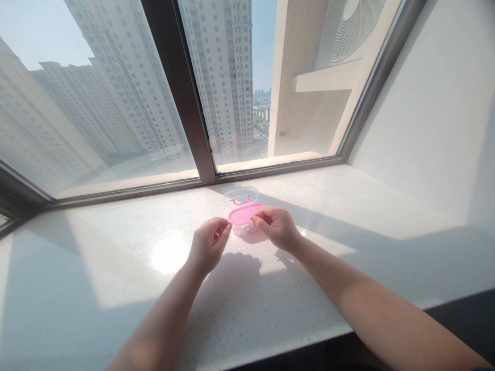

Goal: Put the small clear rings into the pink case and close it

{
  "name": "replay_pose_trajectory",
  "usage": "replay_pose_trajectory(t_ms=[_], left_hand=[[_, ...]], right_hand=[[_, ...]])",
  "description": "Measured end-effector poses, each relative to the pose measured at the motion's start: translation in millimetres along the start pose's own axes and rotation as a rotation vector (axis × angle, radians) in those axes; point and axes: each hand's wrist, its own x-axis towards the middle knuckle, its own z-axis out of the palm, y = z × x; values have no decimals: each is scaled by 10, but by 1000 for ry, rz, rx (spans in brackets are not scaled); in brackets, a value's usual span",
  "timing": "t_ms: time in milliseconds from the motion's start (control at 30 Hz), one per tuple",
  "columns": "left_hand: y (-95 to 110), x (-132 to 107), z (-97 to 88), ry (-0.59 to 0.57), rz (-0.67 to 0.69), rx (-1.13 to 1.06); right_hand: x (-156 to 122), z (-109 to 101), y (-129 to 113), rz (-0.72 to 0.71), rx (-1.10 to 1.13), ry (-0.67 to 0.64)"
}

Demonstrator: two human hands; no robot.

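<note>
A small oval plastic box (pixel 243 231) with pale, see-through sides sits on the white speckled sill. Its pink inner tray or cover (pixel 243 214) faces up. Behind it stands a clear lid (pixel 232 195), tipped back, with a pink carrying handle (pixel 242 201). At the box's left edge, my left hand (pixel 209 242) is closed in a pinch. My right hand (pixel 280 226) also pinches, over the right front of the pink part and partly covering it. What either set of fingertips holds, if anything, is too small to make out.
The sill (pixel 127 257) runs up to a brown-framed window (pixel 193 98), with tall buildings outside. A white wall (pixel 433 118) bounds the right side. The sill's front edge drops to a dark area at the lower right. Bright sun glare lies left of the box.
</note>
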Motion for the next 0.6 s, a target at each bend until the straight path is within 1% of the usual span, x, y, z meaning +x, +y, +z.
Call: replay_pose_trajectory(t_ms=[600], left_hand=[[8,-18,28,-8,27,-8]], right_hand=[[-23,33,12,17,3,-17]])
